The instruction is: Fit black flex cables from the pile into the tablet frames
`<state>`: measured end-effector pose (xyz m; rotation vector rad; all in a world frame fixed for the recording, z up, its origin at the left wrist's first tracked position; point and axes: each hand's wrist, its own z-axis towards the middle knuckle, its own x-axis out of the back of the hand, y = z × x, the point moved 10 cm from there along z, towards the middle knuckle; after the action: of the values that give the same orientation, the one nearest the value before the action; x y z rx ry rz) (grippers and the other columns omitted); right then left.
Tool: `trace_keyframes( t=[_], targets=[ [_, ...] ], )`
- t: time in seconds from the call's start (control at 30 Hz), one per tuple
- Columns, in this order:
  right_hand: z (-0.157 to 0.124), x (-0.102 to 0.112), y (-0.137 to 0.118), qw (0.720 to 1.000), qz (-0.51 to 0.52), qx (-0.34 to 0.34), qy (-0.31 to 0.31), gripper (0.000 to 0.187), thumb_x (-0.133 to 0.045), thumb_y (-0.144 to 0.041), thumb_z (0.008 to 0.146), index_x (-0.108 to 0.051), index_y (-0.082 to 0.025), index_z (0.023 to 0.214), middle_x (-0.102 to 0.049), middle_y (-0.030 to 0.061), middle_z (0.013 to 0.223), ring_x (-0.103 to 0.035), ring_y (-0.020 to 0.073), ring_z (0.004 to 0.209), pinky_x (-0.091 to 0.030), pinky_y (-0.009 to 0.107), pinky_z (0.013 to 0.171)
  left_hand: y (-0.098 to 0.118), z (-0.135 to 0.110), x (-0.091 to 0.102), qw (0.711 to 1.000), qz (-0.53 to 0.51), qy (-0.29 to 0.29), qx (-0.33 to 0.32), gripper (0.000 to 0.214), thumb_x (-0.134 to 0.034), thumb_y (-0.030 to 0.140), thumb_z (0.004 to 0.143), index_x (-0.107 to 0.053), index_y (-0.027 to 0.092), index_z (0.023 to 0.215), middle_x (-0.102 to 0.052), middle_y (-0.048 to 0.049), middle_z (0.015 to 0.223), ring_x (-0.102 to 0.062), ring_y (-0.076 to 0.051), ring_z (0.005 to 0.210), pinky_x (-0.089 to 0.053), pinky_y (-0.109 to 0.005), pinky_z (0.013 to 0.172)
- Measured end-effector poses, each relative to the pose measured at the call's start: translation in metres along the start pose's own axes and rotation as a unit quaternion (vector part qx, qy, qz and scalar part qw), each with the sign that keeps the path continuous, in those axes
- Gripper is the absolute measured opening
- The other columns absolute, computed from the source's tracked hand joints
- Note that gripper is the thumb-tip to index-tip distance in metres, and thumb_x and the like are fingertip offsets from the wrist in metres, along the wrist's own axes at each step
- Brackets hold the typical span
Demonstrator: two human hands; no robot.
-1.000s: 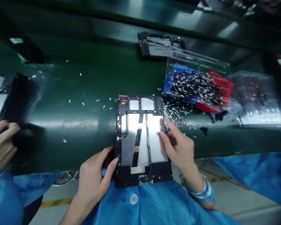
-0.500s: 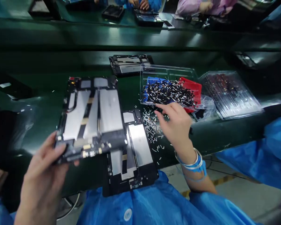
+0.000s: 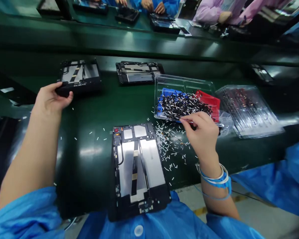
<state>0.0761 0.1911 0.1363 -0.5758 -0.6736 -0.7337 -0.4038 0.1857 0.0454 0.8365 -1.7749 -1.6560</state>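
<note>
My left hand point(image 3: 50, 98) is stretched far out to the left and grips the near edge of a tablet chassis point(image 3: 79, 77) that lies on the green belt point(image 3: 94, 109). My right hand point(image 3: 201, 132) reaches into the clear tray point(image 3: 184, 84), its fingers pinched over the heap of small black cable pieces point(image 3: 181, 104) on blue and red liners; whether a piece is between them I cannot make out. A second open tablet chassis point(image 3: 137, 166) lies flat right in front of me, its silver plates facing up.
A third chassis point(image 3: 139, 72) lies further back on the belt. White scraps point(image 3: 168, 146) are strewn beside the near chassis. A clear blister tray point(image 3: 249, 109) sits at the right. Other people's hands work across the far bench point(image 3: 154, 6). A blue sleeve point(image 3: 284, 176) is at right.
My left hand carried the lifted chassis away to the far left and set it down on the belt. My right hand moved from the scraps up into the tray of cable pieces.
</note>
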Motion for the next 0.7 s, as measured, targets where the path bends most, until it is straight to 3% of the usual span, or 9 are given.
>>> trace_keyframes(
  t=[0.13, 0.2, 0.27, 0.33, 0.4, 0.47, 0.53, 0.6, 0.7],
  targets=[
    [-0.002, 0.02, -0.015, 0.998, 0.004, 0.017, 0.057, 0.008, -0.063, -0.016, 0.083, -0.065, -0.021, 0.078, -0.064, 0.0008, 0.073, -0.058, 0.0133, 0.067, -0.044, 0.027, 0.055, 0.005, 0.008, 0.001, 0.996, 0.007, 0.053, 0.068, 0.021, -0.043, 0.0, 0.083, -0.048, 0.016, 0.095, -0.061, -0.0063, 0.112, -0.053, -0.02, 0.115, -0.043, -0.049, 0.103],
    [-0.006, 0.024, -0.035, 0.996, 0.012, 0.061, 0.066, 0.01, -0.064, -0.012, 0.082, -0.063, -0.022, 0.081, -0.065, 0.0012, 0.074, -0.06, 0.0138, 0.069, -0.047, 0.027, 0.058, 0.019, -0.004, -0.003, 0.996, 0.027, 0.08, 0.03, 0.049, -0.048, -0.004, 0.079, -0.04, 0.015, 0.124, -0.04, -0.0076, 0.145, -0.038, -0.02, 0.133, -0.028, -0.05, 0.114],
    [-0.012, 0.023, -0.057, 0.992, 0.025, 0.111, 0.059, 0.015, -0.064, -0.008, 0.08, -0.062, -0.022, 0.084, -0.066, 0.0015, 0.075, -0.059, 0.0139, 0.07, -0.049, 0.027, 0.06, 0.035, -0.031, -0.018, 0.995, 0.048, 0.072, -0.043, 0.076, -0.048, -0.01, 0.075, -0.024, 0.017, 0.141, -0.014, -0.0038, 0.159, -0.018, -0.014, 0.143, -0.014, -0.038, 0.12],
    [-0.018, 0.021, -0.076, 0.986, 0.035, 0.154, 0.051, 0.017, -0.063, -0.004, 0.079, -0.062, -0.021, 0.084, -0.066, 0.0018, 0.073, -0.058, 0.0136, 0.067, -0.049, 0.027, 0.058, 0.042, -0.072, -0.05, 0.993, 0.065, -0.017, -0.094, 0.07, -0.051, -0.008, 0.076, -0.033, 0.014, 0.14, -0.024, -0.0043, 0.156, -0.024, -0.011, 0.141, -0.019, -0.028, 0.117],
    [-0.025, 0.021, -0.088, 0.982, 0.034, 0.181, 0.053, 0.017, -0.063, -0.003, 0.079, -0.061, -0.02, 0.084, -0.066, 0.0021, 0.072, -0.057, 0.0132, 0.065, -0.048, 0.026, 0.056, 0.027, -0.129, -0.099, 0.974, 0.082, -0.201, -0.067, 0.028, -0.06, 0.015, 0.082, -0.064, 0.007, 0.109, -0.064, -0.0127, 0.119, -0.06, -0.021, 0.111, -0.047, -0.034, 0.096],
    [-0.031, 0.022, -0.093, 0.979, 0.026, 0.192, 0.057, 0.017, -0.063, -0.003, 0.079, -0.062, -0.02, 0.084, -0.067, 0.0019, 0.073, -0.057, 0.0126, 0.064, -0.048, 0.026, 0.056, 0.004, -0.198, -0.141, 0.917, 0.082, -0.39, 0.003, 0.029, -0.062, 0.035, 0.082, -0.07, 0.009, 0.09, -0.072, -0.012, 0.085, -0.069, -0.023, 0.075, -0.053, -0.031, 0.062],
    [-0.036, 0.025, -0.093, 0.979, 0.02, 0.194, 0.067, 0.019, -0.063, -0.003, 0.078, -0.062, -0.02, 0.084, -0.067, 0.0015, 0.073, -0.057, 0.0121, 0.065, -0.049, 0.025, 0.056, -0.016, -0.266, -0.167, 0.827, 0.03, -0.552, 0.105, 0.033, -0.058, 0.042, 0.084, -0.067, 0.011, 0.092, -0.072, -0.0101, 0.076, -0.068, -0.018, 0.061, -0.044, -0.022, 0.047],
    [-0.042, 0.029, -0.093, 0.977, 0.022, 0.198, 0.077, 0.019, -0.065, -0.002, 0.077, -0.062, -0.019, 0.085, -0.068, 0.0022, 0.072, -0.057, 0.0126, 0.065, -0.05, 0.025, 0.056, -0.025, -0.306, -0.175, 0.77, -0.017, -0.613, 0.176, 0.028, -0.059, 0.04, 0.084, -0.063, 0.013, 0.089, -0.071, -0.0076, 0.07, -0.065, -0.013, 0.052, -0.034, -0.017, 0.04],
    [-0.048, 0.03, -0.095, 0.976, 0.029, 0.202, 0.078, 0.019, -0.065, -0.002, 0.076, -0.062, -0.018, 0.085, -0.068, 0.0039, 0.073, -0.057, 0.0135, 0.066, -0.051, 0.026, 0.057, -0.032, -0.318, -0.176, 0.764, -0.051, -0.608, 0.21, 0.02, -0.064, 0.033, 0.082, -0.059, 0.013, 0.082, -0.069, -0.0042, 0.061, -0.06, -0.01, 0.043, -0.028, -0.015, 0.035]
  ],
)
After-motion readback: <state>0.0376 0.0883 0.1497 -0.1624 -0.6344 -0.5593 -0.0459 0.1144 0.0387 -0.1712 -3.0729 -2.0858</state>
